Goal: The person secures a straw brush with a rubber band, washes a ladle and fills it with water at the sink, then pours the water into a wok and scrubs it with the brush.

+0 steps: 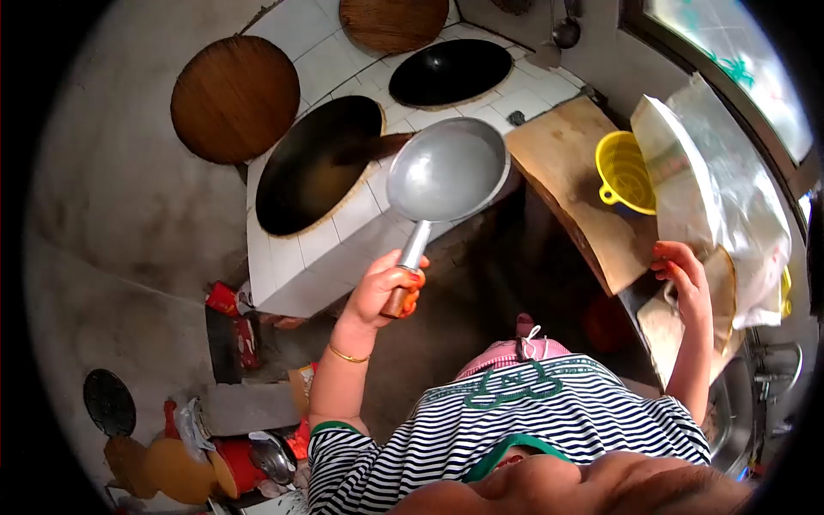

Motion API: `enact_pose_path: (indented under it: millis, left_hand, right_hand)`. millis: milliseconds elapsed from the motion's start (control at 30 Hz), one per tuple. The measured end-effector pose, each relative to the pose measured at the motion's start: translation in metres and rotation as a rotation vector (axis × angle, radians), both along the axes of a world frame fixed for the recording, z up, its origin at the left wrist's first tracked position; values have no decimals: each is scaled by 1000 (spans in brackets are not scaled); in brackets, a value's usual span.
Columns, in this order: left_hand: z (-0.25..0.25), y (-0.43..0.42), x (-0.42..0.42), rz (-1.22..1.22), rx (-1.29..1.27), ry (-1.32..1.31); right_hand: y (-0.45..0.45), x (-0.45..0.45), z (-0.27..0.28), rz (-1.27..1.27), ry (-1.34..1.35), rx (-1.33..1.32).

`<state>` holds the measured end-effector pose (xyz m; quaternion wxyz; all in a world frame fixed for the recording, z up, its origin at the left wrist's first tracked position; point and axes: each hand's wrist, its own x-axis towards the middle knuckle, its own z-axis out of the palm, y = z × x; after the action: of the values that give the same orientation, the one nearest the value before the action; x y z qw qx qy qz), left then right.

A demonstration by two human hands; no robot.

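My left hand (388,290) is wrapped round the wood-ended handle of a large metal water ladle (448,172). The ladle's round bowl is held out over the front edge of the tiled stove; whether liquid is in it I cannot tell. Behind and left of it is a big black wok (296,176) set into the stove, with a brownish bottom and a dark wooden handle (378,149) reaching over its rim. My right hand (680,273) is raised beside a clear plastic bag (738,223), its fingers loosely bent and apart, with nothing seen in them.
A second wok (451,73) sits further back in the white-tiled stove (343,219). Round wooden lids (236,99) lean against the wall. To the right, a yellow strainer (627,172) rests on a brown board (584,184). A sink tap (785,369) stands at the lower right.
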<state>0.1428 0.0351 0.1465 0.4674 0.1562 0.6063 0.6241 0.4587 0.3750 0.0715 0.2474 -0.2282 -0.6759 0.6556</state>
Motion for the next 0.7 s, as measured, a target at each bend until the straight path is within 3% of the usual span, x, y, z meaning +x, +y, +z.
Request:
enact_pose_path:
  millis: [100,167,300,400,467,567,633,700]
  left_hand:
    - [18,16,-66,98,9,1]
    - [21,32,-106,146,23,16]
    - [22,65,-193,170,25,60]
    - [20,91,-263,181,-20,79]
    - [8,103,-309,173,-46,107]
    - [-7,126,-381,142,-94,112]
    - [-18,137,-425,80,-102,96]
    - [-21,153,-459,51,-158,91]
  right_hand:
    - [18,-69,41,137,-122,138]
    - [35,-121,60,256,-143,434]
    - [40,-243,99,494,-159,593]
    - [37,-342,82,666,-121,875]
    - [23,-402,61,755,-173,813]
    - [3,-485,2,727,-200,866]
    - [-16,-527,-7,668,-383,1021]
    - [-30,-568,-29,578,-364,1124]
